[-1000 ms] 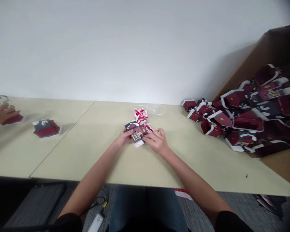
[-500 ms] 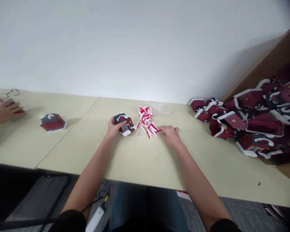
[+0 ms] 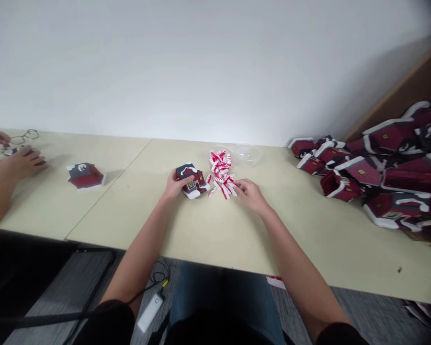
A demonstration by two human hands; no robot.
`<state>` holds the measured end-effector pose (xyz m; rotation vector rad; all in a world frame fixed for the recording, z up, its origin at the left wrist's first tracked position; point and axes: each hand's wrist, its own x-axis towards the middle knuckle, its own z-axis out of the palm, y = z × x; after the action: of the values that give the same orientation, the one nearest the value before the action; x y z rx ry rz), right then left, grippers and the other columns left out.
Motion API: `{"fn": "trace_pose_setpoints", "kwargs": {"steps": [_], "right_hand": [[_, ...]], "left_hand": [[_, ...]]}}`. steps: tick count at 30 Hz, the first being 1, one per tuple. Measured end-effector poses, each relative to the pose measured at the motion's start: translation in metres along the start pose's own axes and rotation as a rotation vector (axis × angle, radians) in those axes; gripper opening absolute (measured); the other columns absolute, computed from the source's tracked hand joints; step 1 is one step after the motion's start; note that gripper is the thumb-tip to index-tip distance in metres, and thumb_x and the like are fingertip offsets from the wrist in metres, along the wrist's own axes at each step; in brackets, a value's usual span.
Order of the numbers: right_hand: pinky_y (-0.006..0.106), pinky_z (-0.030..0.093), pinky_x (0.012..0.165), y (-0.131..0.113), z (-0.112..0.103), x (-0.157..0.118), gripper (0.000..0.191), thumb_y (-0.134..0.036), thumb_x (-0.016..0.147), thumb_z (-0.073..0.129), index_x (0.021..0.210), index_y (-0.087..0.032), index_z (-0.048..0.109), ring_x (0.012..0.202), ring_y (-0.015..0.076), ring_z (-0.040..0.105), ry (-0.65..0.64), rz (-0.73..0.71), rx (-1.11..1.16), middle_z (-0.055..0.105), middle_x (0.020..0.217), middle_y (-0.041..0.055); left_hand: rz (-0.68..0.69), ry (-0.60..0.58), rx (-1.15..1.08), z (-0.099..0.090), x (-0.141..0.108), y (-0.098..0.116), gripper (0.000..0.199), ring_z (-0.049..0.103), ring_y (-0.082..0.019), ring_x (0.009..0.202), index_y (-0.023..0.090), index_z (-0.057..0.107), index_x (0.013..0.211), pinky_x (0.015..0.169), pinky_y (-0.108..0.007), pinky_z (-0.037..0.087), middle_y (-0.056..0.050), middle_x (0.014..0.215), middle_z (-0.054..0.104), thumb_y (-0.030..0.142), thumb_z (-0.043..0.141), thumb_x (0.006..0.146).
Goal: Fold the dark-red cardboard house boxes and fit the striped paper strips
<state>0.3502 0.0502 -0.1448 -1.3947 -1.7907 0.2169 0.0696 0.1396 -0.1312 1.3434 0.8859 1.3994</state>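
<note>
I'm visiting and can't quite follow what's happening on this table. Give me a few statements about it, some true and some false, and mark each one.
1. The left hand holds a small red house with white trim. True.
2. The right hand holds a house too. False: it holds no house and is at the edge of a pile of red-and-white candy-cane pieces.
3. A clear plastic bowl sits just behind that pile. True.
4. A big heap of red houses lies at the left end of the table. False: it lies at the right end.
5. Glasses lie near another person's hand. True.
</note>
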Motion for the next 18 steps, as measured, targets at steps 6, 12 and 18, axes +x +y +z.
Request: {"fn": "trace_pose_setpoints", "kwargs": {"steps": [6,12,18], "right_hand": [[0.028,0.048,0.074,-0.036,0.036,0.013,0.03,-0.042,0.093,0.049,0.104,-0.018,0.064,0.08,0.0165,0.063,-0.003,0.001,0.348,0.07,0.095,0.0057],[0.027,0.05,0.068,-0.069,0.061,0.039,0.038,-0.03,0.084,0.057,0.121,-0.019,0.059,0.068,0.0143,0.061,0.004,0.085,0.463,0.066,0.083,0.0002],[0.028,0.052,0.067,-0.081,0.083,0.044,0.048,-0.032,0.074,0.072,0.119,-0.02,0.066,0.066,0.0142,0.061,0.034,0.174,0.495,0.064,0.079,-0.0001]], "left_hand": [[-0.064,0.092,-0.108,0.005,-0.002,-0.002,0.063,0.068,-0.03,0.099,0.015,0.068,0.1,0.089,-0.044,0.054,-0.012,0.106,0.072,0.05,0.09,0.053],[-0.041,0.045,-0.19,0.005,-0.001,-0.007,0.065,0.068,-0.028,0.1,0.015,0.068,0.102,0.089,-0.041,0.054,-0.011,0.105,0.072,0.056,0.088,0.055],[-0.074,0.005,-0.281,0.007,-0.003,-0.004,0.056,0.068,-0.028,0.097,0.017,0.068,0.097,0.089,-0.041,0.054,-0.009,0.099,0.073,0.053,0.085,0.059]]}}
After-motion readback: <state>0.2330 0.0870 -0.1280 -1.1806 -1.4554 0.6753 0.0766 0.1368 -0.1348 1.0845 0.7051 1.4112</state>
